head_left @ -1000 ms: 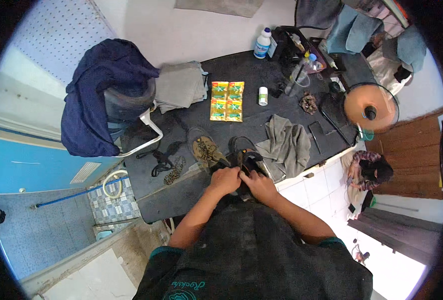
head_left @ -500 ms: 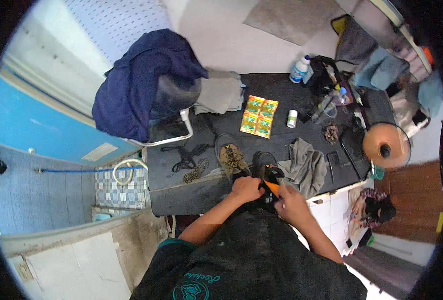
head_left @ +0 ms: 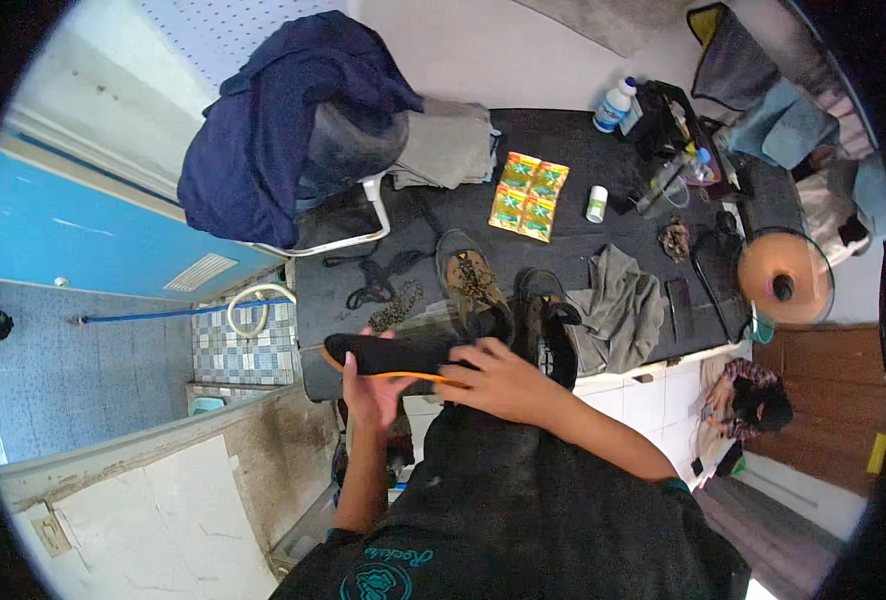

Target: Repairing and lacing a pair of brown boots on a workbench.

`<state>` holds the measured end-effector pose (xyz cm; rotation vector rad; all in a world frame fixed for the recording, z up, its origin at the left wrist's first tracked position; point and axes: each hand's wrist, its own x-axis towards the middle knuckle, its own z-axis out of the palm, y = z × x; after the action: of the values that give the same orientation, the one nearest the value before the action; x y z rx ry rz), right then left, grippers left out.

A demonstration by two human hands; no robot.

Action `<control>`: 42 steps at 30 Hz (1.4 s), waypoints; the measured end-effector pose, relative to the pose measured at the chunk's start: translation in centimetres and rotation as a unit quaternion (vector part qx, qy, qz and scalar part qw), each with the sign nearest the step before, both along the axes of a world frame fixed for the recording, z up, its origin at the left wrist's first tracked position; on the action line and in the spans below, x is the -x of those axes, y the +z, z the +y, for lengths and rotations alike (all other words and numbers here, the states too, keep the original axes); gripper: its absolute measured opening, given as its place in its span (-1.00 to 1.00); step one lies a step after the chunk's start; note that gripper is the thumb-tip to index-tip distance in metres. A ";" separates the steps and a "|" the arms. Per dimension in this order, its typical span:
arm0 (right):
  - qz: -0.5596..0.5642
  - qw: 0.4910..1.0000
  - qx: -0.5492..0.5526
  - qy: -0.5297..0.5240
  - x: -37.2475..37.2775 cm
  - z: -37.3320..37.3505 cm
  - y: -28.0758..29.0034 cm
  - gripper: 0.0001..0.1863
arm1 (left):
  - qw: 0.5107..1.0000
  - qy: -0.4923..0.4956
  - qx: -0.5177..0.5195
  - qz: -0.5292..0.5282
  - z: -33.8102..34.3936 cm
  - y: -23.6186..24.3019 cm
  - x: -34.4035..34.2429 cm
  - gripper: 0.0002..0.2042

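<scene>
I see both hands closed on a black insole (head_left: 393, 355) with an orange edge: left hand (head_left: 371, 392) cupping it from beneath, right hand (head_left: 498, 378) gripping its end. It hovers at the near edge of the black table (head_left: 563, 215), just beside two brown shoes (head_left: 473, 285).

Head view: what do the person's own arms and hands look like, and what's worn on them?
Both the left hand and the right hand are bare, without gloves, and no rings or watch can be seen. The forearms are uncovered; dark short sleeves with teal cuffs end near the elbows. The dark shirt has a teal printed emblem.
</scene>
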<state>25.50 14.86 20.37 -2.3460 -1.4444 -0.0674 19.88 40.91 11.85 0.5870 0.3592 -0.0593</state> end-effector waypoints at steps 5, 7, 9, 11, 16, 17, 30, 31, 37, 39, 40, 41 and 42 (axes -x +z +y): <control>0.140 0.990 -0.004 -0.015 -0.9 0.0 -1.8 -0.47 | 0.961 0.125 -0.210 0.129 3.9 -11.7 1.9 -0.51; 0.169 0.980 -0.037 -0.099 -1.7 -2.3 -2.7 -0.54 | 0.957 0.126 -0.224 0.134 3.3 -11.6 1.6 -0.53; 0.175 0.961 -0.063 -0.203 -1.7 -4.9 -4.0 -0.58 | 0.913 0.073 -0.346 0.201 2.3 -9.7 0.6 -0.38; 0.127 0.960 -0.070 -0.239 -2.0 -6.5 -3.3 -0.56 | 0.842 0.102 -0.509 0.145 3.6 -11.3 1.0 -0.34; 0.094 0.863 -0.051 -0.493 1.1 -10.0 -4.0 -0.44 | 0.462 0.198 -0.820 0.274 1.5 -9.1 1.0 -0.37; 0.093 0.861 -0.047 -0.498 2.1 -11.2 -5.5 -0.44 | 0.466 0.193 -0.820 0.271 0.8 -8.8 0.2 -0.37; 0.205 0.852 -0.020 -0.482 -1.9 -14.9 -13.2 -0.67 | 0.507 -0.372 -0.760 -0.164 -14.8 -4.7 -4.3 -0.54; 0.206 0.850 -0.020 -0.485 -2.5 -15.6 -13.9 -0.67 | 0.510 -0.391 -0.751 -0.151 -15.2 -3.4 -3.8 -0.56; 0.097 0.886 -0.127 -0.436 -2.4 -15.2 -12.0 -0.69 | 0.495 -0.458 -0.728 -0.122 -15.8 -5.3 1.8 -0.57; 0.068 0.905 -0.134 -0.398 -1.1 -13.3 -8.2 -0.67 | 0.448 -0.570 -0.680 -0.104 -16.2 -7.4 3.4 -0.53; 0.168 0.914 -0.137 -0.342 -0.1 -12.7 -7.7 -0.65 | 0.423 -0.538 -0.715 -0.143 -16.2 -8.2 4.7 -0.50; 0.265 0.912 -0.138 -0.281 0.6 -12.0 -7.5 -0.63 | 0.425 -0.537 -0.716 -0.132 -16.1 -9.0 5.9 -0.50; 0.270 0.910 -0.138 -0.282 1.2 -11.4 -8.2 -0.63 | 0.451 -0.502 -0.729 -0.115 -16.9 -7.6 6.0 -0.51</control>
<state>24.28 3.44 12.15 -2.2174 -0.4447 0.1970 13.90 24.05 4.28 2.5089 -0.4213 -0.8967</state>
